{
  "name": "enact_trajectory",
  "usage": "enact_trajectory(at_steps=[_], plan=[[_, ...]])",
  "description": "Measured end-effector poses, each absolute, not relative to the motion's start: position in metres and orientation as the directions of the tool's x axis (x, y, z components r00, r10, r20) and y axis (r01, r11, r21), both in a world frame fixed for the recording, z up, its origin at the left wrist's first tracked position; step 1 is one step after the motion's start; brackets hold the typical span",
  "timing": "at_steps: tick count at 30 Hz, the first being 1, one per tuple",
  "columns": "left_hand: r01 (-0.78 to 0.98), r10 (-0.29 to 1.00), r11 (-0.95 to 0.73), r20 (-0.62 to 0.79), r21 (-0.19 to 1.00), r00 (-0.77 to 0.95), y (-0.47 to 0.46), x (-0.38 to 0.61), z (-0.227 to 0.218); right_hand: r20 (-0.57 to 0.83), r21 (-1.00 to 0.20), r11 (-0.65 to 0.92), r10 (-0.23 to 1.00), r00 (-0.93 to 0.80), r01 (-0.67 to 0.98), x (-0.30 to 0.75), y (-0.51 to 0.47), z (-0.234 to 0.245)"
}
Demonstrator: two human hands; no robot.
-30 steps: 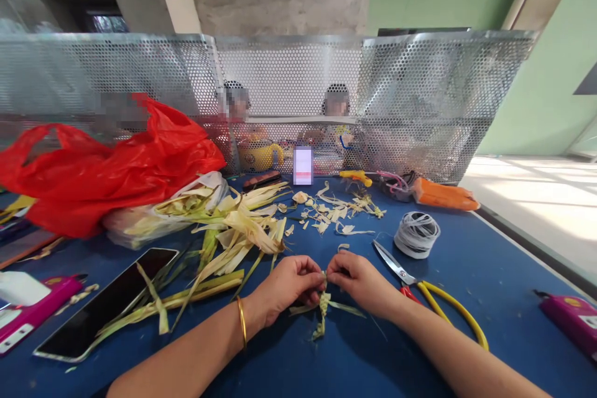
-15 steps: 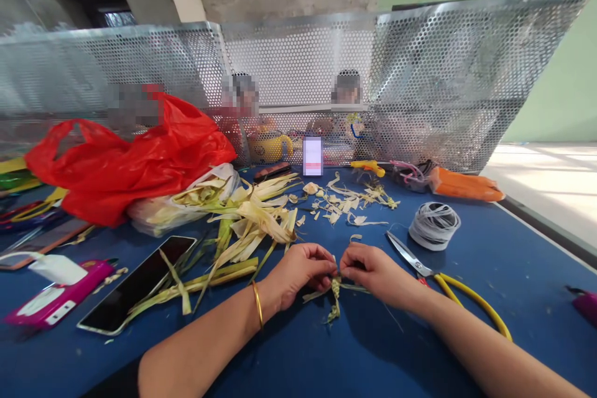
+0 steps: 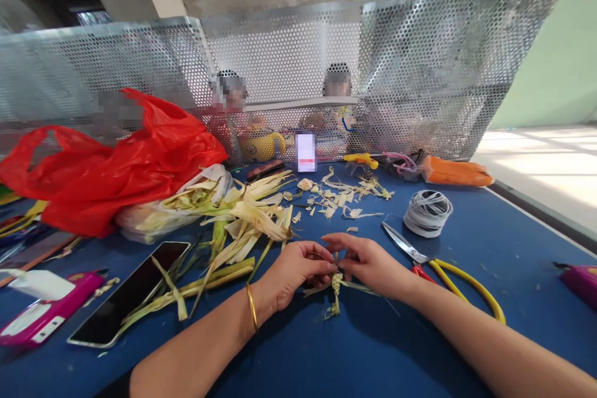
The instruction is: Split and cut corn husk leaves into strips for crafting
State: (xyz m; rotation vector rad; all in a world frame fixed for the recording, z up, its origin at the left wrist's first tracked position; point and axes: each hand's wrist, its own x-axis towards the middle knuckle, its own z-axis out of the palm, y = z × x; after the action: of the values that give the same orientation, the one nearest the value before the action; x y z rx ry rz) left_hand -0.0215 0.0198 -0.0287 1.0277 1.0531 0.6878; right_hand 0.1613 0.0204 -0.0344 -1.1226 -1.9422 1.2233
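Note:
A small braided piece of corn husk (image 3: 336,292) hangs upright just above the blue table, with loose strips sticking out to both sides. Thumb and fingers of my left hand (image 3: 305,270) are closed on its top end; a gold bangle is on that wrist. My right hand (image 3: 366,261) meets it from the other side, its index finger stretched over the left fingertips and its other fingers bent at the braid's top. Its exact hold there is partly hidden. To the right lie scissors (image 3: 408,247) with yellow handles, blades spread, beside a roll of whitish cord (image 3: 428,214).
Loose corn husks (image 3: 254,217) and scraps (image 3: 342,196) lie ahead. On the left are a dark phone (image 3: 133,292), a magenta device (image 3: 46,317) and a red plastic bag (image 3: 125,168). A perforated metal screen (image 3: 289,43) stands behind, people beyond it. An orange packet (image 3: 457,171) lies back right.
My right index finger has lifted and stretched leftward over my left fingertips. My left hand keeps its pinch on the braid. The whole view has shifted slightly.

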Motion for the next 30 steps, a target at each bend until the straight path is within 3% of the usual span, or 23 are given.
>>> enact_trajectory(at_steps=[4,9,12,17,22,30], plan=[[0.027,0.872,0.361,-0.348,0.932,0.344,0.0186,-0.0205,-0.0258,0.07,-0.876,0.284,0.874,-0.48,0.39,0.1612,0.0202,-0.0358],[0.074,0.929,0.205,-0.218,0.976,0.3,0.0193,-0.0194,-0.0285,0.029,-0.909,0.204,0.901,-0.433,0.363,0.1605,0.0222,-0.0383],[0.242,0.966,-0.009,-0.055,0.97,0.253,0.0186,-0.019,-0.0295,0.032,-0.912,0.191,0.915,-0.402,0.362,0.1596,0.0226,-0.0415],[0.53,0.952,-0.291,0.183,0.797,0.247,0.0139,-0.0183,-0.0281,0.038,-0.917,0.181,0.927,-0.374,0.356,0.1576,0.0206,-0.0412],[0.602,0.928,-0.366,0.229,0.71,0.295,0.0138,-0.0188,-0.031,0.139,-0.813,0.315,0.921,-0.363,0.489,0.1574,0.0167,-0.0358],[0.576,0.899,-0.438,0.321,0.691,0.298,0.0154,-0.0188,-0.0344,0.155,-0.81,0.294,0.942,-0.299,0.507,0.1569,0.0166,-0.0352]])
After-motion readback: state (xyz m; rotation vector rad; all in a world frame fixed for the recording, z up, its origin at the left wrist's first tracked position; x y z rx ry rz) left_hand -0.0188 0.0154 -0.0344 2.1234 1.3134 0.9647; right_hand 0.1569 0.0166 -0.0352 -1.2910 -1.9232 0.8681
